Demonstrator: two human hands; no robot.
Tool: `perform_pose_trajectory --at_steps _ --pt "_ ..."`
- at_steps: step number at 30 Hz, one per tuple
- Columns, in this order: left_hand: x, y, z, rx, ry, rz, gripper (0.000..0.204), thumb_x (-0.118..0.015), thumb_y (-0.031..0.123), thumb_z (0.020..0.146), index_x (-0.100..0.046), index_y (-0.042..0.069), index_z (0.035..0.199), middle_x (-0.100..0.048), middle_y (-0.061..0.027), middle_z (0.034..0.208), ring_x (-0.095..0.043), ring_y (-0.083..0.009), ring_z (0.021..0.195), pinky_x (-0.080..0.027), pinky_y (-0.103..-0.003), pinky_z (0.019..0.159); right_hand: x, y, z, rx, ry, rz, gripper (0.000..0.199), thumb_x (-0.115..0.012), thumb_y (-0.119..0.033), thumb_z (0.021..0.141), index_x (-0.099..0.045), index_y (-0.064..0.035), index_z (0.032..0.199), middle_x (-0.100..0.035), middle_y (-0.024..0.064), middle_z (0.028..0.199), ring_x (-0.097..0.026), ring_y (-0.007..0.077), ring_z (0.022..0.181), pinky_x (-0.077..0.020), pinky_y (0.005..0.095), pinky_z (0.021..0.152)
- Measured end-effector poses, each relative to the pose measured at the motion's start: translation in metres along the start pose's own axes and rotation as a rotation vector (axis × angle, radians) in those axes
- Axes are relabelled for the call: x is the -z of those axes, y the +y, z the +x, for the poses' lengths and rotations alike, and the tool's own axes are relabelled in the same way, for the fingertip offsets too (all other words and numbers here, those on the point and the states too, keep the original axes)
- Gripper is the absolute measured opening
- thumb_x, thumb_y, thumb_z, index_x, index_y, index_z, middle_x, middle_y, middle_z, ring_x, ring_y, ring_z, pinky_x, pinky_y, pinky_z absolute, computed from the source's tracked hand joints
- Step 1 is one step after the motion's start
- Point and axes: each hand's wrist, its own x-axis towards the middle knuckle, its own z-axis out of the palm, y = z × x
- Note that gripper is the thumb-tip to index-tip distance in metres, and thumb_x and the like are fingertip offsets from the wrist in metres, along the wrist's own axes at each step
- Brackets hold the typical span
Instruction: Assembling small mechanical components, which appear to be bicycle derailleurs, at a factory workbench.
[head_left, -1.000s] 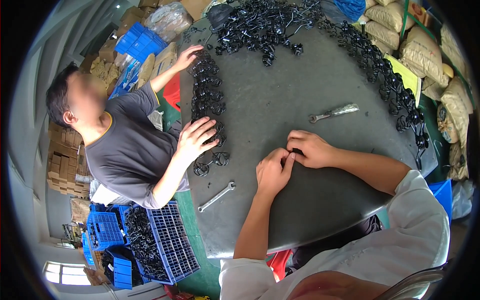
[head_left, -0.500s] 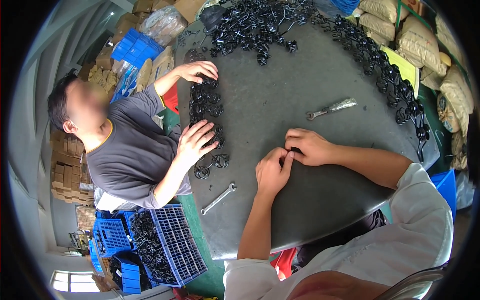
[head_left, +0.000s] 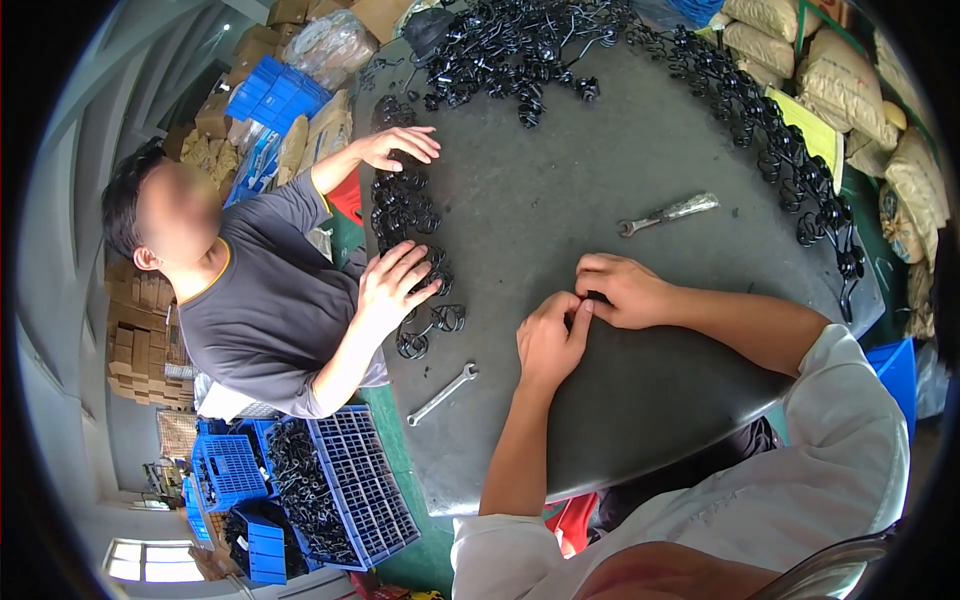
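My left hand (head_left: 552, 338) and my right hand (head_left: 628, 290) meet above the near part of the dark table (head_left: 520, 210). The fingers of both are curled in, with the thumb and fingertips touching between them. Something small and dark seems to show in the gap, but I cannot make out what it is. Beyond my right hand lies a wrench (head_left: 668, 214) with a wrapped handle. To the left of my left hand, near the table edge, rests a second, bare metal wrench (head_left: 443, 394).
Across the left edge, a co-worker (head_left: 270, 290) has both hands over a row of black coiled metal parts (head_left: 405, 205). A heap of them (head_left: 520, 55) covers the far end; another row (head_left: 770, 150) lines the right edge. Blue crates (head_left: 365, 485) stand lower left, sacks (head_left: 845, 90) upper right.
The co-worker's far hand has straightened its fingers and lifted a little off the black parts. My hands keep the same pose; the whole view has shifted slightly.
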Motion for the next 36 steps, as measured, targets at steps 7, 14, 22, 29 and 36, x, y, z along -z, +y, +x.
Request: perform_pose_trajectory --at_steps 7,14,22,29,36 --pt "0.005 0.001 0.0 0.023 -0.008 0.017 0.022 -0.068 0.025 0.093 -0.064 0.006 0.083 -0.066 -0.0088 0.074 -0.061 -0.0274 0.061 -0.047 -0.039 0.059 -0.002 0.0 0.003 -0.002 -0.008 0.011 0.017 -0.07 -0.006 0.079 -0.06 -0.0036 0.093 -0.058 0.013 0.103 -0.06 0.0339 0.096 -0.0504 0.0429 0.081" --pt "0.005 -0.004 0.001 -0.044 0.019 0.043 0.02 -0.067 0.024 0.093 -0.063 0.006 0.085 -0.064 -0.0098 0.077 -0.063 -0.0279 0.065 -0.048 -0.039 0.059 0.003 -0.009 0.009 -0.061 -0.006 0.039 0.014 -0.07 -0.006 0.079 -0.061 -0.0035 0.09 -0.058 0.0122 0.1 -0.06 0.0334 0.097 -0.0501 0.0435 0.082" --pt "0.049 0.106 -0.003 -0.362 0.596 -0.639 0.004 -0.062 0.002 0.093 -0.058 0.003 0.095 -0.063 -0.0078 0.09 -0.058 -0.0188 0.077 -0.047 -0.033 0.066 0.008 -0.007 0.002 -0.058 0.029 0.023 0.01 -0.069 -0.007 0.08 -0.062 -0.0048 0.086 -0.059 0.0112 0.097 -0.062 0.0317 0.092 -0.0506 0.0416 0.08" --pt "0.122 0.203 -0.017 -0.854 0.836 -1.352 0.014 -0.061 0.015 0.094 -0.057 0.005 0.085 -0.061 -0.0105 0.086 -0.056 -0.0218 0.076 -0.046 -0.033 0.07 0.003 -0.008 0.004 -0.028 0.005 0.048 0.012 -0.071 -0.009 0.081 -0.06 -0.0062 0.084 -0.059 0.0094 0.096 -0.062 0.0306 0.092 -0.051 0.041 0.079" --pt "0.129 0.209 -0.02 -1.045 1.046 -1.555 0.009 -0.061 0.015 0.095 -0.056 0.01 0.091 -0.059 -0.005 0.089 -0.055 -0.0181 0.08 -0.042 -0.031 0.071 0.005 -0.005 0.004 -0.054 0.019 0.019 0.01 -0.069 -0.007 0.083 -0.06 -0.0064 0.084 -0.058 0.0089 0.097 -0.061 0.0297 0.093 -0.0506 0.0413 0.08"
